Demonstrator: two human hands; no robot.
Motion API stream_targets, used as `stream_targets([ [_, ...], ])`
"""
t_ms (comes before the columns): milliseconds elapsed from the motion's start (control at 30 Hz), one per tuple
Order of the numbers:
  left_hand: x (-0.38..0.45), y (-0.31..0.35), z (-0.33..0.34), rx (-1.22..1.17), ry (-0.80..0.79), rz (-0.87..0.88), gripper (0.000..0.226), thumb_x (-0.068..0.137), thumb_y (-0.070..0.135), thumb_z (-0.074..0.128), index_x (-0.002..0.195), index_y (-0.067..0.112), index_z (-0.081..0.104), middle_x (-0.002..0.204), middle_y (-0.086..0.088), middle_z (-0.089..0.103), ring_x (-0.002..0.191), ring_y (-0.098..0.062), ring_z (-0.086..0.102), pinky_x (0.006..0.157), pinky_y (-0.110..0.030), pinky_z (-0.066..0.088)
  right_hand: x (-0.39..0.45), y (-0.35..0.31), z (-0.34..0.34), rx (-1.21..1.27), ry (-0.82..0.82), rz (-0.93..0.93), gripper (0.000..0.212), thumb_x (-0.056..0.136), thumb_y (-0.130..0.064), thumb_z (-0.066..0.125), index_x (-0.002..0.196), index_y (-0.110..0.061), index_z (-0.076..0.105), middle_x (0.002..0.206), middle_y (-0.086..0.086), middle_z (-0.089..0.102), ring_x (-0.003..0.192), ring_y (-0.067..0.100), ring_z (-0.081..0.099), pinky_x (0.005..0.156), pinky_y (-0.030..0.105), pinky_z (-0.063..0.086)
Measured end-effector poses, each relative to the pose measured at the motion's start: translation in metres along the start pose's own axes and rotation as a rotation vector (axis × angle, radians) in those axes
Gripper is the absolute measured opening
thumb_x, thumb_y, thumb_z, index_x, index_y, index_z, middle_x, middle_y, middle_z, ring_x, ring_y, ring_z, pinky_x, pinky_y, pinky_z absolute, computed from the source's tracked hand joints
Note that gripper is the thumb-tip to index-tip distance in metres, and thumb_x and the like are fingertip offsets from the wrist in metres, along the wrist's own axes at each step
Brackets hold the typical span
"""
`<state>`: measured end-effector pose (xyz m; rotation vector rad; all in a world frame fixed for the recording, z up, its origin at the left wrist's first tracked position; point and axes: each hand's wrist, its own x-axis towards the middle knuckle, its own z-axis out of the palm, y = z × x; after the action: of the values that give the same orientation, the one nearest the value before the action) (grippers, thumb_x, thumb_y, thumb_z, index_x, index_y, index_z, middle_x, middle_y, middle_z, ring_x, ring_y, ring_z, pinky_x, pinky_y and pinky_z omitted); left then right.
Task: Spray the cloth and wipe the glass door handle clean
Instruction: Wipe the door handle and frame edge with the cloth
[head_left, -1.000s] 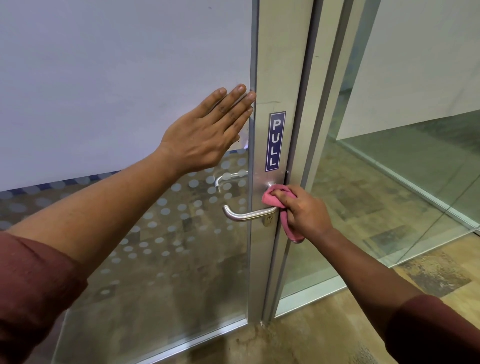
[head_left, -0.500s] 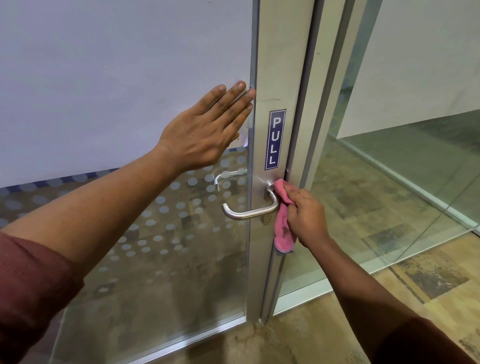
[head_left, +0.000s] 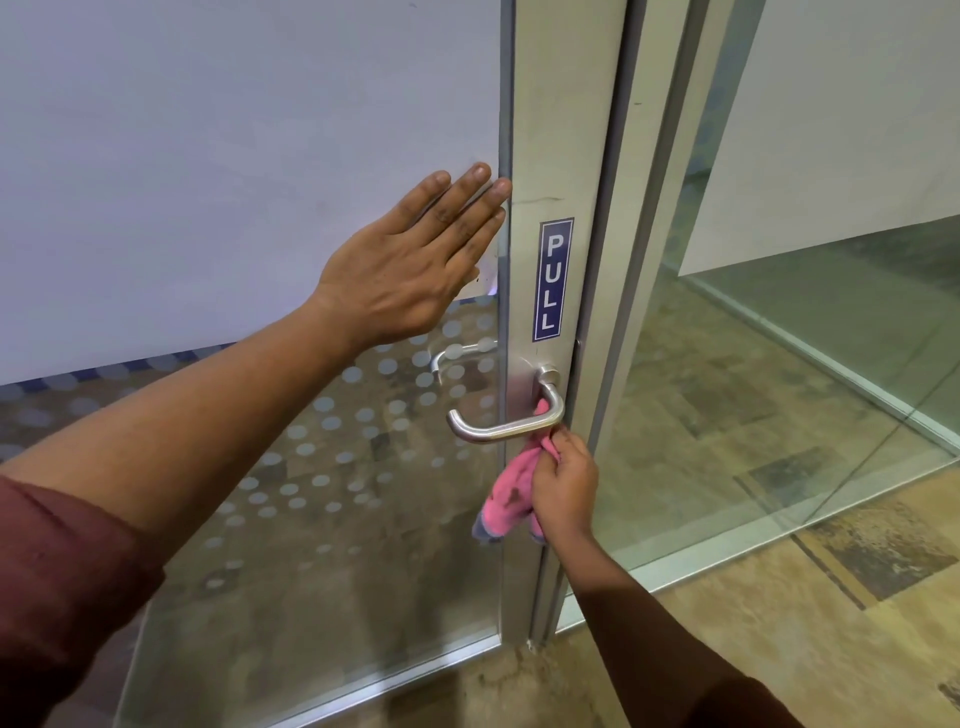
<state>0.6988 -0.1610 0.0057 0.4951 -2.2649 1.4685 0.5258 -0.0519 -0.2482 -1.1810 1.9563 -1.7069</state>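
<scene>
A silver lever handle (head_left: 501, 428) sticks out leftward from the metal door stile (head_left: 558, 130), under a blue PULL sticker (head_left: 553, 280). My right hand (head_left: 566, 486) is shut on a pink cloth (head_left: 511, 493), pressing it up against the underside of the handle near its bend; part of the cloth shows behind the lever. The rest of the cloth hangs down beside the stile. My left hand (head_left: 415, 265) lies flat and open on the glass door (head_left: 234, 156), fingertips at the stile's edge. No spray bottle is in view.
A second handle (head_left: 457, 356) shows through the glass on the far side. Frosted dots cover the lower glass panel (head_left: 322, 467). A fixed glass wall (head_left: 779, 364) stands to the right. The floor (head_left: 779, 623) is patterned brown.
My right hand has dropped with the cloth from the handle's pivot on the stile to beneath the lever. My left hand has stayed flat on the glass.
</scene>
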Motion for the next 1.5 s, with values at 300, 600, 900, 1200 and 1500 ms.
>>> stream_targets([
  [300,-0.001,-0.002,-0.003,0.004,0.009,0.005,0.057,0.115,0.028,0.017,0.163,-0.003,0.013,0.170,-0.022,0.014,0.157,-0.037,0.015,0.129,-0.047,0.013,-0.011,-0.016,0.012,-0.258,-0.006,-0.217,0.038,0.090,-0.032,0.038,0.111,-0.017,0.065,0.115,0.007,0.056,0.088,0.032,0.063,0.071,0.046,0.056],
  [600,-0.003,-0.002,-0.001,-0.018,-0.022,0.003,0.058,0.115,0.030,0.013,0.163,-0.002,0.008,0.171,-0.021,0.009,0.158,-0.037,0.010,0.129,-0.047,0.009,-0.002,0.000,0.015,-0.558,-0.117,-0.160,0.023,0.094,-0.026,0.046,0.116,-0.020,0.047,0.102,0.009,0.061,0.084,0.033,0.065,0.063,0.038,0.050],
  [900,-0.007,-0.004,0.000,-0.073,-0.035,0.002,0.059,0.115,0.030,0.014,0.163,-0.003,0.005,0.171,-0.023,0.004,0.159,-0.037,0.005,0.130,-0.048,0.006,-0.017,0.022,-0.045,-0.010,-0.063,0.034,0.033,0.102,-0.013,0.050,0.127,-0.030,0.062,0.100,-0.007,0.063,0.087,0.005,0.066,0.066,0.010,0.049],
  [1200,-0.006,0.000,-0.013,-0.186,-0.088,-0.042,0.063,0.111,0.032,0.018,0.162,-0.004,0.014,0.170,-0.023,0.006,0.159,-0.036,0.004,0.130,-0.050,0.005,0.014,-0.011,-0.116,0.452,0.068,0.243,0.020,0.098,-0.024,0.063,0.112,-0.014,0.074,0.089,0.000,0.075,0.081,0.013,0.069,0.072,0.027,0.056],
  [1500,0.011,0.034,-0.028,-0.236,-0.149,-0.136,0.064,0.107,0.033,0.022,0.158,-0.006,0.023,0.168,-0.024,0.018,0.158,-0.037,0.007,0.129,-0.047,0.002,0.027,-0.031,-0.191,0.559,0.003,0.222,0.019,0.098,-0.027,0.064,0.107,-0.015,0.076,0.087,-0.002,0.078,0.081,0.010,0.074,0.064,0.021,0.057],
])
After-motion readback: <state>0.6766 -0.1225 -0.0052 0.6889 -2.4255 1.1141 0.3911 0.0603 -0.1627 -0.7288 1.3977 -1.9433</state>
